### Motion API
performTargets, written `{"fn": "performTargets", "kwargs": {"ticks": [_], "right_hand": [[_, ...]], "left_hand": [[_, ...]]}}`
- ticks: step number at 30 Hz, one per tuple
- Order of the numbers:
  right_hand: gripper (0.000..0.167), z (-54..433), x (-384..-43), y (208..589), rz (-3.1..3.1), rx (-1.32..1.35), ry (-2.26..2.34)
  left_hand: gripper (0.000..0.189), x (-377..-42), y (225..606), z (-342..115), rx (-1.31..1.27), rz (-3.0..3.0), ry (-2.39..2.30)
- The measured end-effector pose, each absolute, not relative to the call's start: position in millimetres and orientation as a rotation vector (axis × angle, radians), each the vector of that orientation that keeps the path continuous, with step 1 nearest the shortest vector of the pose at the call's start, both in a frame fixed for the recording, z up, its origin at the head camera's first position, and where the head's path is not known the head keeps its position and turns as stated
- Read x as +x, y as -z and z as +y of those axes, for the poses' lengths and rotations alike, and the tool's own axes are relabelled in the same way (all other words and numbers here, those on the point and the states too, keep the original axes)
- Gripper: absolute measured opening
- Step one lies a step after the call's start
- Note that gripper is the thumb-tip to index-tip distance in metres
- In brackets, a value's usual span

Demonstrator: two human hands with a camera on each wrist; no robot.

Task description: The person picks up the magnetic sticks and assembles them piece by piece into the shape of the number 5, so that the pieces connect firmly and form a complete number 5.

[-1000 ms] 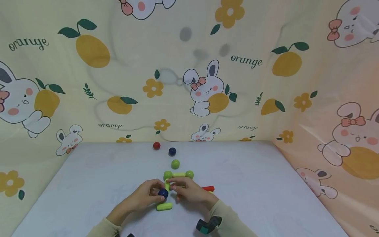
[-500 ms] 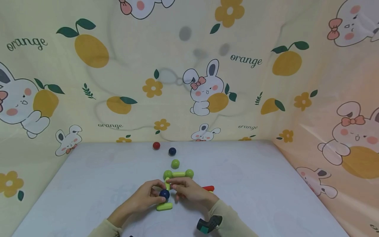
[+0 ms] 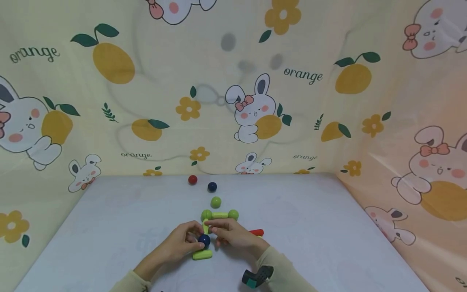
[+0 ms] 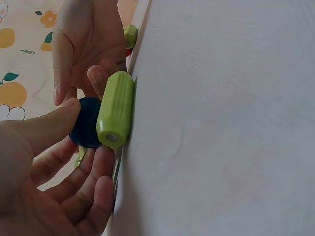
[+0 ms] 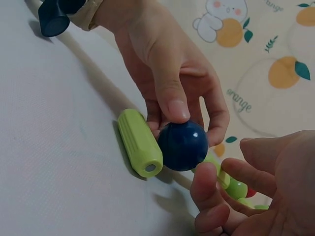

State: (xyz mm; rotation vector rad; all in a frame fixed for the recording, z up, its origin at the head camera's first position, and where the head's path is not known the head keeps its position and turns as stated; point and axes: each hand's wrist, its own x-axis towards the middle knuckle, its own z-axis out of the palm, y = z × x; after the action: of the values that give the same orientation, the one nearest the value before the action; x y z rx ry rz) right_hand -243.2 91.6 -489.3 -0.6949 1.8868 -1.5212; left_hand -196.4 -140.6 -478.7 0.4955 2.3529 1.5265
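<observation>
My left hand [image 3: 181, 242] pinches a dark blue ball [image 5: 183, 146] between thumb and fingers. Just in front of the ball, on the near side, a light green rod [image 3: 202, 254] with a metal disc in its end lies on the table. My right hand [image 3: 233, 234] holds a second light green rod [image 3: 206, 226] at its fingertips, in line between the blue ball and a green ball [image 3: 206, 215]. From that green ball another green rod [image 3: 220, 215] runs sideways to a further green ball [image 3: 233, 214]. The right fingers partly hide the held rod.
Farther back on the white table [image 3: 310, 227] are a loose green ball [image 3: 216, 202], a dark blue ball [image 3: 212, 187] and a red ball [image 3: 192, 179]. A red rod [image 3: 257, 232] lies beyond the right wrist, partly hidden. A printed cloth [image 3: 164, 81] hangs behind.
My left hand has shifted the blue ball slightly right and toward me, near the end of the held rod. The right hand has stayed almost still.
</observation>
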Motion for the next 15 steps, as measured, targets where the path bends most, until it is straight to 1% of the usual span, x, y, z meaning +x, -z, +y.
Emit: {"fn": "performTargets", "kwargs": {"ticks": [7,15], "right_hand": [[0.041,90.7,-240.5,485.5,1.897,-0.634,1.527],[0.041,90.9,-240.4,485.9,1.910,-0.641,1.514]], "left_hand": [[0.027,-196.2,477.0,-138.9,0.446,2.354,-1.513],[0.032,-195.9,479.1,-138.8,0.450,2.348,-1.520]]}}
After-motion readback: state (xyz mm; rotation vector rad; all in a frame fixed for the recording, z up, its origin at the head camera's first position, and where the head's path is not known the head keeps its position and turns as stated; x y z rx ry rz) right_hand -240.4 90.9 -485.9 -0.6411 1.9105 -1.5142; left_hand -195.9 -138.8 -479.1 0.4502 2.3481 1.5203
